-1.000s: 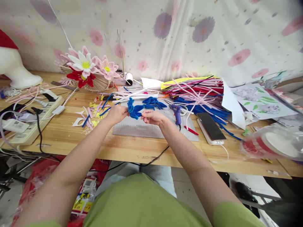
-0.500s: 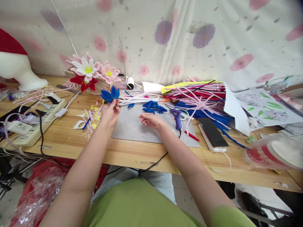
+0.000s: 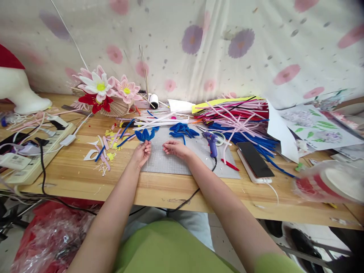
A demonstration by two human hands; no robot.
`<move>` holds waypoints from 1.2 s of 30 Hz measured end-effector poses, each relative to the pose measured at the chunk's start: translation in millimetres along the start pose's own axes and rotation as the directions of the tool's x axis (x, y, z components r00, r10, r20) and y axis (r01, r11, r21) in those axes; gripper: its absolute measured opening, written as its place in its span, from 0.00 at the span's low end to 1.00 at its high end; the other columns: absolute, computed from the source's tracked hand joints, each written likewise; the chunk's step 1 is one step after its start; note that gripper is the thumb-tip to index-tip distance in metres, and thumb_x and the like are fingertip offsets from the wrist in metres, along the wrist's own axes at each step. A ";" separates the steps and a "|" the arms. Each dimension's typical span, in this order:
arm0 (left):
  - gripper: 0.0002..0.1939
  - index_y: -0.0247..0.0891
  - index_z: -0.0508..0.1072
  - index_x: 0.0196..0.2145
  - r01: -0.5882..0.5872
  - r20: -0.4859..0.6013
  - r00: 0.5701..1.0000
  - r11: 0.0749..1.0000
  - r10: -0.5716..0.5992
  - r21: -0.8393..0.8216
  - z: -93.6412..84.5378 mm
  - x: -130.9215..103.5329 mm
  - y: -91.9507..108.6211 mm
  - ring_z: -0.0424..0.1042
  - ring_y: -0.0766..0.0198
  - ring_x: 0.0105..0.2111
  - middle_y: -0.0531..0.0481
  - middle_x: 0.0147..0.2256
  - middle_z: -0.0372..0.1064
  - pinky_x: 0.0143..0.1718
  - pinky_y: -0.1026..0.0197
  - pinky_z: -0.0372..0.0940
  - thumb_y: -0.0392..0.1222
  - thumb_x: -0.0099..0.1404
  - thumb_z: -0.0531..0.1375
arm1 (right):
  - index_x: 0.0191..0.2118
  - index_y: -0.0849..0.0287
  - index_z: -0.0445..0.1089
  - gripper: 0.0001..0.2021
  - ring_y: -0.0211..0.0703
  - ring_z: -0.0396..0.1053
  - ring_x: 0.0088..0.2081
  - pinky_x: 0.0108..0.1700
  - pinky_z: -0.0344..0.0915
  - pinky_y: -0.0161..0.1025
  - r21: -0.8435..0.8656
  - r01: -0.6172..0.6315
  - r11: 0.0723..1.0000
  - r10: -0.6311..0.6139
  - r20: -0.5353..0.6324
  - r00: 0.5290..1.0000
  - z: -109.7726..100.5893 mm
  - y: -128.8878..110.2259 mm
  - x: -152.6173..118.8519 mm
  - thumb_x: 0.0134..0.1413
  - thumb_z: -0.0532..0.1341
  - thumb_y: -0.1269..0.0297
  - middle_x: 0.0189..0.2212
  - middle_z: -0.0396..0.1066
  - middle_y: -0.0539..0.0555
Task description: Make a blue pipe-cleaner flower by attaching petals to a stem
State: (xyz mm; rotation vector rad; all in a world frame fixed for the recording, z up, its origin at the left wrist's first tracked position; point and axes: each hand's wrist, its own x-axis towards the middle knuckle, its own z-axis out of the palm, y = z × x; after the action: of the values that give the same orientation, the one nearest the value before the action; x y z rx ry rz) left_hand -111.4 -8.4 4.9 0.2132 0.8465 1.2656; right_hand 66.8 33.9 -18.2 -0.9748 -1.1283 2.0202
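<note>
Petals (image 3: 144, 135), blue and fuzzy, form a small cluster above the near left part of the grey mat (image 3: 170, 163), held upright in the left hand (image 3: 142, 151). The left thumb and fingertips pinch the cluster at its base. The right hand (image 3: 176, 148) is over the mat, apart from the petals, with its fingers loosely curled and the thumb near them; whether anything thin sits between these fingertips cannot be told.

A small blue piece (image 3: 154, 131) appears just beside the cluster, on its right (contact between the two cannot be confirmed). Farther right, beyond the right hand, a group of blue shaped pieces (image 3: 187, 131) lies on the mat.

A purple glue gun (image 3: 212, 143) lies on the right side of the mat, against the scissors (image 3: 224, 140). A red tool (image 3: 231, 165) is at the right edge of the mat. Right of the mat, a black phone (image 3: 254, 159) rests on a white block (image 3: 248, 169). Pink and yellow scraps (image 3: 106, 151) are scattered on the wooden table (image 3: 159, 189), left of the mat. Behind them stand fuzzy flowers (image 3: 101, 87) in white, pink and red.
</note>
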 end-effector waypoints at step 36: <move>0.06 0.34 0.64 0.29 -0.085 0.168 0.982 0.996 0.089 -0.031 -7.9 14.1 6.3 0.49 0.79 0.14 0.59 0.19 0.47 0.10 0.77 0.41 0.37 0.62 0.57 | 0.31 0.58 0.63 0.14 0.33 0.64 0.25 0.25 0.61 0.31 -0.234 0.336 0.912 -0.381 -0.184 0.906 5.0 19.8 10.7 0.37 0.65 0.60 0.23 0.65 0.46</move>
State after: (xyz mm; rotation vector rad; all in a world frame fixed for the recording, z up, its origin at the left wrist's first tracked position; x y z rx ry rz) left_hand -120.5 4.0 -3.1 0.3368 0.6817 1.3189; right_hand 53.8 31.5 -37.1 -0.9801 -1.2916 1.4838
